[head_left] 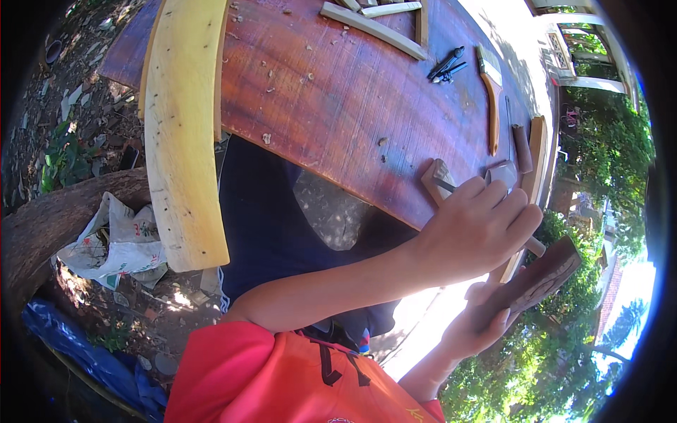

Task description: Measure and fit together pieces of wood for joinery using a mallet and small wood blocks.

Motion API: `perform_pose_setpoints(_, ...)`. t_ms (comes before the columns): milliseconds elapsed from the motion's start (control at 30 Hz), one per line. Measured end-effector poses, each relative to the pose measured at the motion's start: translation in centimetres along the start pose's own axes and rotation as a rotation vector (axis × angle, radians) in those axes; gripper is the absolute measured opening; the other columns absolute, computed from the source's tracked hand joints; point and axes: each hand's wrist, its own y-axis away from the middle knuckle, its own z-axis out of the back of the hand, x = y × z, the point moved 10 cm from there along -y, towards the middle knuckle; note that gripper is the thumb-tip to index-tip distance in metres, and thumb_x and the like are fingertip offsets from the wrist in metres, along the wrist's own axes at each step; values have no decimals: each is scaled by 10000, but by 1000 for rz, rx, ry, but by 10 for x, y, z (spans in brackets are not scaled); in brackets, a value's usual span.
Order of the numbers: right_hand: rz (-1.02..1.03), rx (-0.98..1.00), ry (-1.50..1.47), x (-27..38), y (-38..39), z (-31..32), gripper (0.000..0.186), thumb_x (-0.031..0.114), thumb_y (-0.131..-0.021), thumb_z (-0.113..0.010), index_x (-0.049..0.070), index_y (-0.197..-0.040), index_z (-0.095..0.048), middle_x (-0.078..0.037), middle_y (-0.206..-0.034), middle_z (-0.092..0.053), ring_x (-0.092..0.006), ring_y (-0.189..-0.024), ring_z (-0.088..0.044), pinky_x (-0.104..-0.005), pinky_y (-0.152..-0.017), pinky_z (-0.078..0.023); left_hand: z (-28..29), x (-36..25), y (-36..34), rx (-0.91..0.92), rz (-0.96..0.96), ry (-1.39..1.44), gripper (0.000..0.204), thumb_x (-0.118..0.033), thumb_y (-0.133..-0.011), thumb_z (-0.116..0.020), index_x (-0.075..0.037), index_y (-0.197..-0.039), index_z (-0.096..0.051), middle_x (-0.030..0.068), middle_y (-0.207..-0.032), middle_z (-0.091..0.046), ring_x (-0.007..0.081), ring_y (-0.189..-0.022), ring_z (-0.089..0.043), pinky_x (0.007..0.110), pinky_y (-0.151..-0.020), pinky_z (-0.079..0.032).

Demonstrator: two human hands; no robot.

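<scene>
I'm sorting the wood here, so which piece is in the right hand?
The dark brown block, gripped by the right hand; the long yellow plank and the pale strips are unheld.

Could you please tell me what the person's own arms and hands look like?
The left hand and right hand are bare, with no gloves or wristwatch visible. A short, loose red fabric sleeve covers the left upper arm, leaving the forearm uncovered. Only a sliver of the matching right sleeve shows at the lower edge.
</scene>
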Motion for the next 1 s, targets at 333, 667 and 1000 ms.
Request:
perform_pose_setpoints(333,-37,55,-10,5,5,-2,582,447,-1062,-409,-72,-1263,-578,-148,-931,-615,-214,-860,-576,-358,-754,-424,7,3,-3,-24,19,81,214,-226,-809,-725,-136,-871,-541,12,-799,-493,189,-728,-551,351,-654,-418)
perform_pose_setpoints(667,425,-96,830,57,-2,10,486,271,-1086,-428,-72,-1419,-514,-68,-912,-597,-156,-775,-546,-312,-744,-438,8,10,-6,-49,28,124,234,-222,-800,-738,-125,-864,-535,17,-798,-484,191,-707,-553,354,-640,-425)
perform_pose_setpoints(1000,281,-79,561,25,-10,49,773,534,-1094,-490,-80,-1556,-399,-101,-1126,-643,-127,-898,-602,-278,-763,-496,2,7,-2,-13,-45,83,205,-203,-810,-728,-118,-897,-563,18,-790,-494,190,-700,-564,357,-643,-440)
